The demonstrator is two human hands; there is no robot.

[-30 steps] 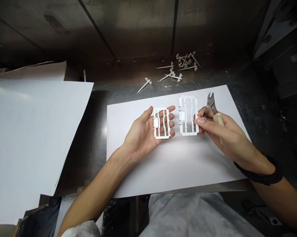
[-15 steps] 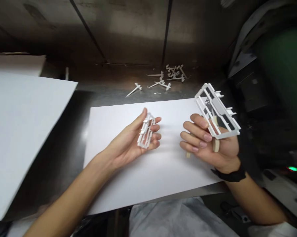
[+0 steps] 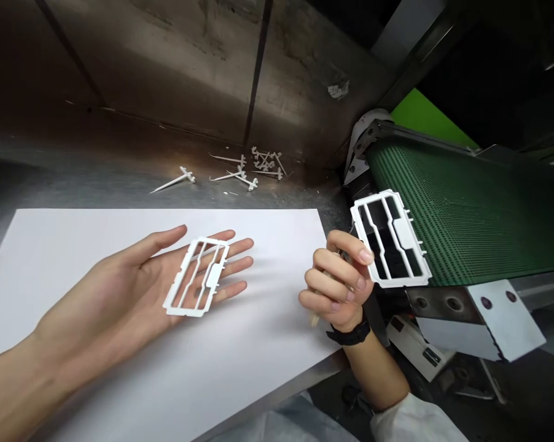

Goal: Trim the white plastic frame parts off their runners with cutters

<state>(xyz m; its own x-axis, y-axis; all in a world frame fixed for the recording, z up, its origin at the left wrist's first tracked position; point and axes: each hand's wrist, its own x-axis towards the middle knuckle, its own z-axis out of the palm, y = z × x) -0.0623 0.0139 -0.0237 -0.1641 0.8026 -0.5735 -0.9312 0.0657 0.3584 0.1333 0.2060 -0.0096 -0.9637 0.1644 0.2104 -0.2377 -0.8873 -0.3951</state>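
My left hand (image 3: 141, 291) is held palm up over the white sheet, its fingers spread. A white plastic frame (image 3: 214, 275) with thin inner bars and small side pegs lies loose across its palm and fingers. My right hand (image 3: 336, 279) is closed, pinching a second, similar frame (image 3: 403, 233) by its lower left edge, held up in front of the green belt. In the same fist is a tool with a pale handle (image 3: 315, 320); its kind is mostly hidden by the fingers. A dark band circles the right wrist.
A large white sheet (image 3: 277, 362) covers the metal table. Behind it lie several thin white plastic sprue pieces (image 3: 175, 179), some piled (image 3: 266, 161). To the right runs a green conveyor belt (image 3: 479, 209) with a metal bracket (image 3: 511, 319) on its edge. A metal wall (image 3: 189, 67) stands behind.
The view has turned right, bringing the conveyor into sight. My left hand has flattened and spread under its frame. The right-hand frame has been turned to face me more squarely.
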